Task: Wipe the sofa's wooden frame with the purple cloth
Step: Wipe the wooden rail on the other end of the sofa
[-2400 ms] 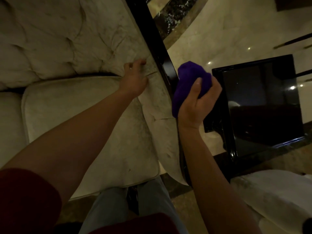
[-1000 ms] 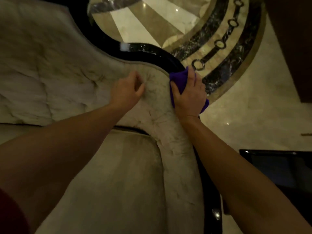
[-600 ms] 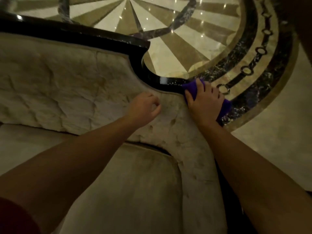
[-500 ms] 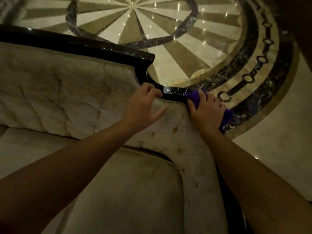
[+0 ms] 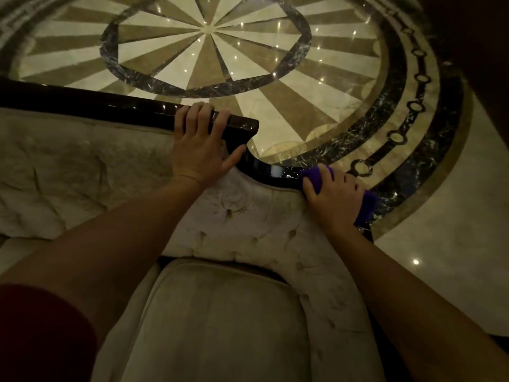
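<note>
The sofa's glossy dark wooden frame [image 5: 110, 108] runs along the top of the tufted cream backrest [image 5: 82, 164] and curves down at the right corner. My right hand [image 5: 334, 198] presses the purple cloth [image 5: 314, 176] onto the curved part of the frame; the cloth shows beyond my fingertips and under my palm at the right. My left hand [image 5: 201, 144] grips the frame's top rail just left of the step, fingers curled over it, thumb spread toward the curve.
Below my arms lies the cream seat cushion [image 5: 220, 326]. Behind the sofa spreads a polished marble floor with a round sunburst inlay [image 5: 206, 31] and a dark ring border [image 5: 413, 106]. A dark red sleeve [image 5: 41, 334] shows at the lower left.
My left hand rose from the upholstery and closed over the frame's top rail. My right hand stays with the cloth on the frame's curve. The view has tilted up past the sofa back.
</note>
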The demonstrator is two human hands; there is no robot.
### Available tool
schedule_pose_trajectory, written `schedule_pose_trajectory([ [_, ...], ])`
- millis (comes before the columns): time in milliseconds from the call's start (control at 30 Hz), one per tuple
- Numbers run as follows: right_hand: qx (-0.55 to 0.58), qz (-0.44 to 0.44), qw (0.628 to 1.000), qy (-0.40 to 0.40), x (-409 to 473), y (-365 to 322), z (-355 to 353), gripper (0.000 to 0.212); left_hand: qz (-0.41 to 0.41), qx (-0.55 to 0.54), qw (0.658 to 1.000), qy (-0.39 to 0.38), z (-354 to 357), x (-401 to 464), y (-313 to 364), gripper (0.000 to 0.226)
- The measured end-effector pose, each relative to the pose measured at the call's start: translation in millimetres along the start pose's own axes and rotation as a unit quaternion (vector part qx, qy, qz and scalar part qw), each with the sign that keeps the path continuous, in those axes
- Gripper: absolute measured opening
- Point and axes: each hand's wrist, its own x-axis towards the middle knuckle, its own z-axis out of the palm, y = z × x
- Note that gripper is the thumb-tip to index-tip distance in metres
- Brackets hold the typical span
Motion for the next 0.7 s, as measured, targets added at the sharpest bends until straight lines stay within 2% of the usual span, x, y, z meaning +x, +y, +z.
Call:
schedule_pose_trajectory([
  [133,0.005,-0.075,0.997,0.004,14,-39,12,0.054,0.024,0.011,0.999,0.029,7,-3,-6,0.072],
  [300,0.058,-0.090,0.994,0.024,18,-87,24,0.047,0.026,0.005,0.998,0.054,13,-1,-5,0.064],
  [400,0.160,-0.045,0.985,0.052,15,-121,27,0.042,0.040,-0.004,0.997,0.073,19,0,-10,0.061],
  [467,0.272,0.026,0.960,0.061,18,-147,19,0.037,0.049,-0.002,0.996,0.080,21,2,-10,0.060],
  [500,0.348,0.072,0.933,0.058,21,-160,12,0.037,0.051,0.000,0.995,0.081,22,2,-10,0.059],
  [567,0.504,0.184,0.844,0.015,32,-177,-6,0.039,0.055,0.004,0.995,0.080,23,1,-11,0.058],
  [633,0.638,0.296,0.706,-0.082,52,-174,-22,0.038,0.057,0.000,0.995,0.081,23,2,-11,0.057],
  [700,0.734,0.337,0.573,-0.139,64,-163,-31,0.034,0.054,-0.001,0.995,0.082,23,1,-11,0.057],
])
